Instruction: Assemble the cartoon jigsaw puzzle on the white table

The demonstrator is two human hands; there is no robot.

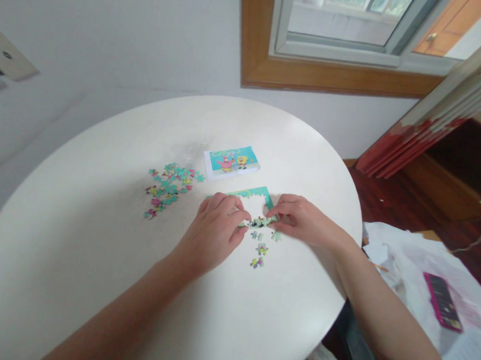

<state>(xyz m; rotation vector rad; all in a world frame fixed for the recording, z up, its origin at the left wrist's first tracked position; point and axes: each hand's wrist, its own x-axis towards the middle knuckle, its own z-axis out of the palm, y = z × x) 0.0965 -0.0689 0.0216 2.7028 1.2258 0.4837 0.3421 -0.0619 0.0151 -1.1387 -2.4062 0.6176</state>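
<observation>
A round, off-white table (96, 280) fills most of the view, pushed close to a pale wall under a wood-framed window (336, 80). Both bare forearms reach in from the lower edge and meet just right of the table's middle.

The left hand (215, 230) lies palm down with its knuckles raised and its fingers curled, the tips closed on the left end of a short strip of joined teal-and-dark jigsaw pieces (260, 222). The right hand (303, 219) comes in from the opposite side, wrist low on the table, and pinches the strip's right end between thumb and fingers. The strip thus lies between the two hands, at the near edge of a partly built teal puzzle border (251, 192). Whether the strip is lifted or pressed flat cannot be told.

Beyond the border lies a small white-edged picture card with cartoon figures (231, 161). To its left is a scattered heap of teal and pink loose pieces (169, 189), well apart from the hands. A few single pieces (259, 252) lie just below the strip.
</observation>
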